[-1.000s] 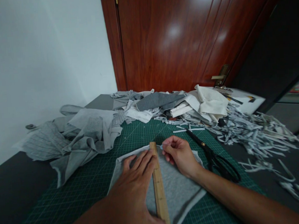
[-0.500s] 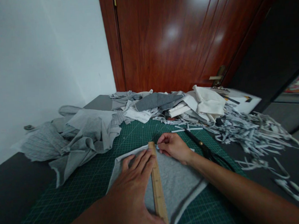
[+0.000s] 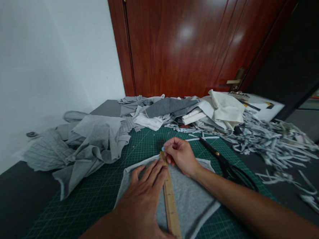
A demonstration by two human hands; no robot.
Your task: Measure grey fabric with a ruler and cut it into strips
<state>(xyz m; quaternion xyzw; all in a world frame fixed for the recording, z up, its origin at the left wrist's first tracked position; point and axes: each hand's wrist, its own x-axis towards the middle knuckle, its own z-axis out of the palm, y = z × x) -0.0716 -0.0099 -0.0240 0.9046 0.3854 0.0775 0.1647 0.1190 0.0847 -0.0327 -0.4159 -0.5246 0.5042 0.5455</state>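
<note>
While the left hand [image 3: 142,196] is lying flat with its fingers spread and pressing down on a grey piece of cloth [image 3: 190,200], its fingertips are touching the edge of a wooden ruler [image 3: 170,201] that is lying across the cloth, running away from the person. The cloth is lying on a green cutting mat [image 3: 91,199] in the middle of the table, just in front of the person. At the far end of the ruler, the right hand [image 3: 181,156] is curling its fingers and pinching a small pale blue thing [image 3: 163,148] between thumb and forefinger; what that thing is cannot be told. Black scissors [image 3: 227,166] are lying on the mat just right of the right forearm. Heaps of grey and white fabric [image 3: 96,141] are lying along the far and left side of the mat, and a pile of thin cut strips [image 3: 274,141] is spreading to the right. Behind the table a dark red door [image 3: 192,38] is standing beside a white wall [image 3: 37,62].
</note>
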